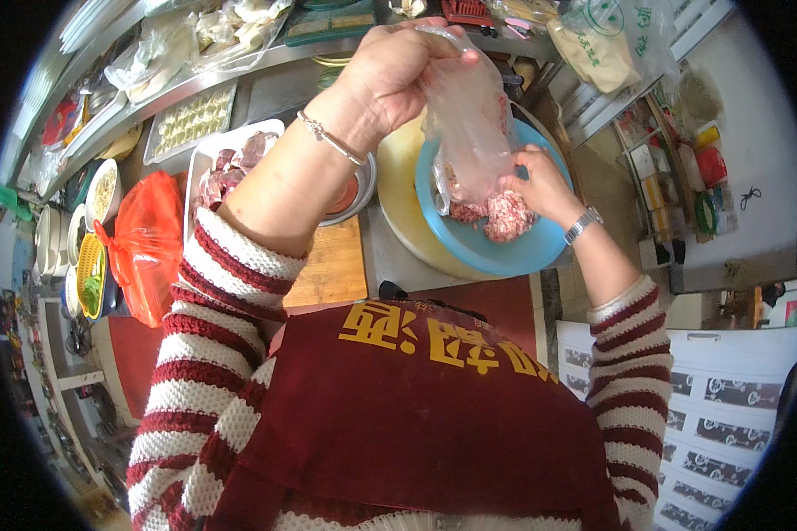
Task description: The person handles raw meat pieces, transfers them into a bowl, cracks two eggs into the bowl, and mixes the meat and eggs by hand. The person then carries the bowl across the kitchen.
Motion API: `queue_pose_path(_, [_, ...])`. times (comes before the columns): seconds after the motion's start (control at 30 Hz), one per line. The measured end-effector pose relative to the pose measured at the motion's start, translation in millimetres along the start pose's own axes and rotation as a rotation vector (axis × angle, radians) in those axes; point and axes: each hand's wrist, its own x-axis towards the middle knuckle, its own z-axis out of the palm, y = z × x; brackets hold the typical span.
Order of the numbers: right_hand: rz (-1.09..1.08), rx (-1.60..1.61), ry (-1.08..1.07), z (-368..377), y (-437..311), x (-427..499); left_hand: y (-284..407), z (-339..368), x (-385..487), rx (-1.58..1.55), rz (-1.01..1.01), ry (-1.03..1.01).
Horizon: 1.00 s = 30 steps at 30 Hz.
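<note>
My left hand (398, 76) is raised above the far side of a light blue plastic basin (498, 255), gripping the upper end of a translucent plastic bag (468, 126). The bag hangs down into the basin. My right hand (538, 176) is inside the basin's right half, its thumb and fingers pinching the bag's lower part. Pinkish minced meat (510, 217) lies in the basin just below the bag. The basin stands on a round, pale chopping board (398, 199).
Left of the board are a wooden board (332, 262), a metal bowl (365, 192), a white tray of meat chunks (196, 172) and a red plastic bag (149, 245). A metal shelf (265, 63) with bagged food runs along the back. A yellow basket (91, 285) stands at the far left.
</note>
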Motion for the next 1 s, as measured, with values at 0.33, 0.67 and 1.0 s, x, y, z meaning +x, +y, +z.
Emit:
queue_pose_path(0.33, [0.12, 0.23, 0.161, -51.8, -25.3, -14.7, 34.7, -19.1, 7.3, -0.008, -0.045, -0.193])
queue_pose_path(0.67, [-0.003, 0.344, 0.393, -104.4, -37.1, -23.3, 19.9, -47.9, 19.3, 0.285, -0.173, -0.204])
queue_pose_path(1.0, [0.636, 0.662, 0.092, -17.3, -2.8, -6.7, 13.3, -78.2, -0.5, 0.284, -0.199, -0.225])
